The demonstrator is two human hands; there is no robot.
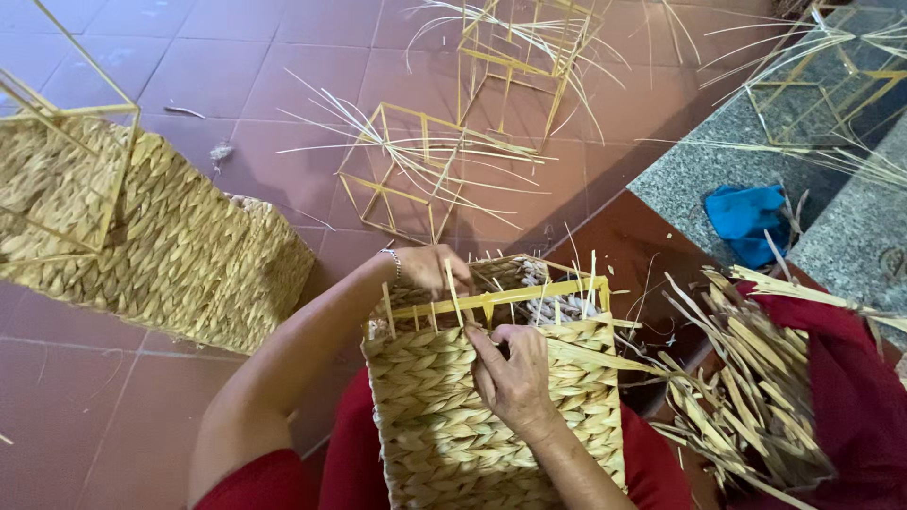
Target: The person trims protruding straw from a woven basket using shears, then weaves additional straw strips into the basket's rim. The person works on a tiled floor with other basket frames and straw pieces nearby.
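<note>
A half-woven straw basket (463, 416) on a yellow wire frame rests on my lap, its open end pointing away from me. My left hand (430, 269), with a bracelet on the wrist, grips the far left edge of the basket's rim. Fingers of my right hand (513, 376) press into the braided weave just below the yellow frame bar (501, 298), pinching a straw strand there. Loose upright strands stick out along the rim.
Finished woven baskets (151, 236) lie on the red tile floor at left. Bare yellow frames (406, 170) with loose straws stand ahead. A bundle of straw strips (746, 387) lies on red cloth at right. A blue cloth (746, 219) sits on the stone step.
</note>
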